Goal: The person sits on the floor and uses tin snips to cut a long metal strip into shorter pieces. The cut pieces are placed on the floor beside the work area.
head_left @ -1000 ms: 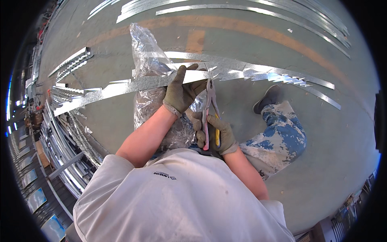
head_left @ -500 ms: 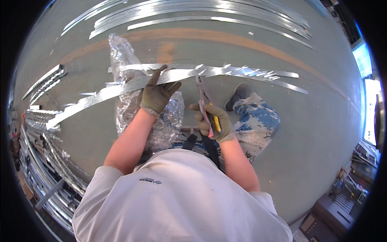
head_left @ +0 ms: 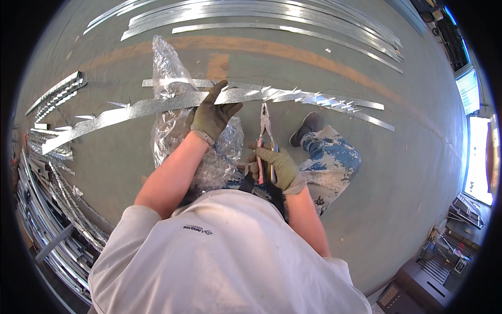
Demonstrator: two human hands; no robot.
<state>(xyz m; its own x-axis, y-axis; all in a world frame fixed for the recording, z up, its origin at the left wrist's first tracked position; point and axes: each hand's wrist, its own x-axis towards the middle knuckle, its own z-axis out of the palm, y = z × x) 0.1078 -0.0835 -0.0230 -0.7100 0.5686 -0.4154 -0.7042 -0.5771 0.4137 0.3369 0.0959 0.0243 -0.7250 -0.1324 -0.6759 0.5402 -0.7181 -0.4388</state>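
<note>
A long galvanized metal strip (head_left: pixel 151 108) lies crosswise in front of me, with pointed tabs bent up along its edge. My left hand (head_left: pixel 213 115), in an olive work glove, grips the strip near its middle, one finger crossing over the metal. In my right hand (head_left: pixel 280 166), also gloved, is a pair of long-nose pliers (head_left: pixel 265 125) with red and blue-yellow handles. The handles are spread. The jaws point away from me, slightly parted, just below the strip's near edge; whether they touch it I cannot tell. Crumpled clear plastic wrap (head_left: pixel 170 131) covers my left leg under the strip.
Behind lies a second metal strip (head_left: pixel 151 82). Long flat strips (head_left: pixel 219 15) are stacked on the floor at the far side. Toothed strips (head_left: pixel 68 89) and bundled metal lengths (head_left: pixel 47 209) lie left. My shoe (head_left: pixel 308 128) is right of the pliers; a dark cabinet (head_left: pixel 423 282) stands lower right.
The pliers have swung from a tilted, edge-on position to pointing straight at the strip, their handles spreading. My left hand appears slightly farther right along the strip, whose left end has risen in view.
</note>
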